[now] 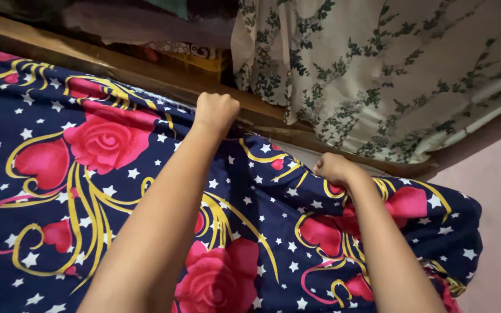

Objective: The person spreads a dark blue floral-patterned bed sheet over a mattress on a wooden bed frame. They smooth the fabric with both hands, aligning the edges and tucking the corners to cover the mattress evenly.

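Navy cloth is bunched inside both fists: the fingers of the left hand (217, 111) are curled tight on the far edge of the bedsheet (88, 191), hard against the wooden frame (146, 72), and those of the right hand (334, 168) are clamped on the same edge further along that frame, toward the corner. The sheet, printed with red roses, gold scrolls and white stars, lies spread over the mattress on the near side of the frame. It looks thin, soft and light, likely to crease and slide, so the hem seems the surest hold. A leaf-patterned pale cloth (378, 75) hangs beyond the frame.
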